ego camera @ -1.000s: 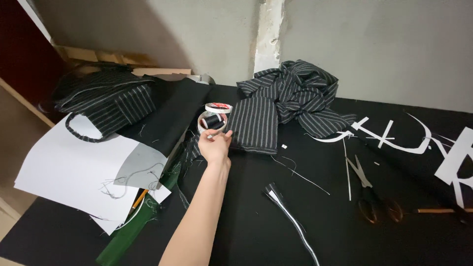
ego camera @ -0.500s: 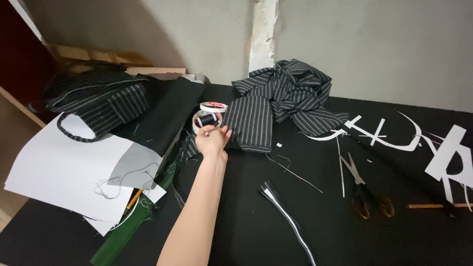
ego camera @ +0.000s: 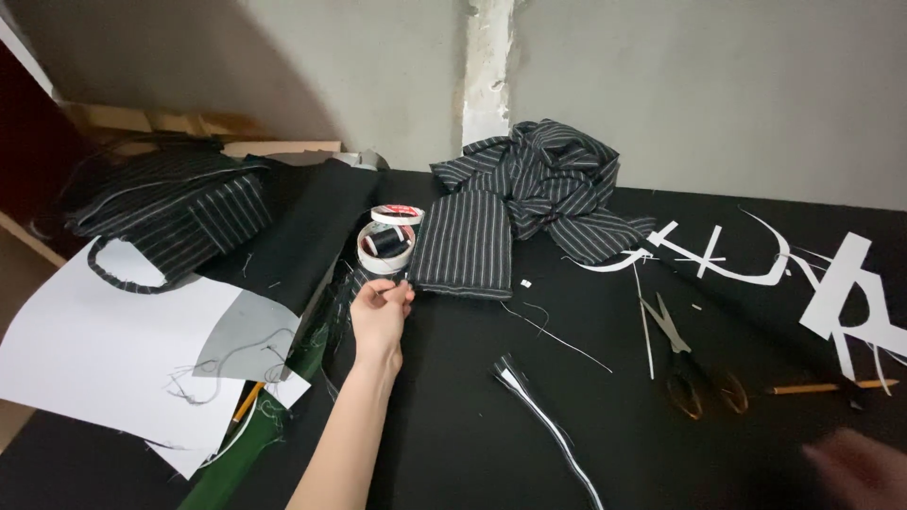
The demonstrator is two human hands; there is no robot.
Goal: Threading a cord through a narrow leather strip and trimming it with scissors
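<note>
My left hand (ego camera: 381, 316) lies just in front of the white tape roll (ego camera: 385, 249), its fingertips drawn together in a pinch. If there is a thread or pin between them, it is too fine for me to make out. A moment ago this hand was up against the roll. Now it has come back towards me and no longer touches it, so the roll stands free on the black table (ego camera: 453, 444) with a dark spool inside its ring. My right hand (ego camera: 855, 465) is only a blur, far right of the roll at the near edge. I cannot tell whether it is open or closed.

Touching the roll's right side is the folded striped piece (ego camera: 463, 247), whose near corner lies just beside my fingertips. Behind the roll sits a smaller roll (ego camera: 397, 213), and further back to the right is the striped heap (ego camera: 553, 184). Left of the roll lies a white paper sheet (ego camera: 85, 354) with a grey cut piece (ego camera: 241, 342) on it. Well to the right are scissors (ego camera: 685, 364) and a pencil (ego camera: 817, 386), and nearer me lies a narrow striped strip (ego camera: 543, 420).
</note>
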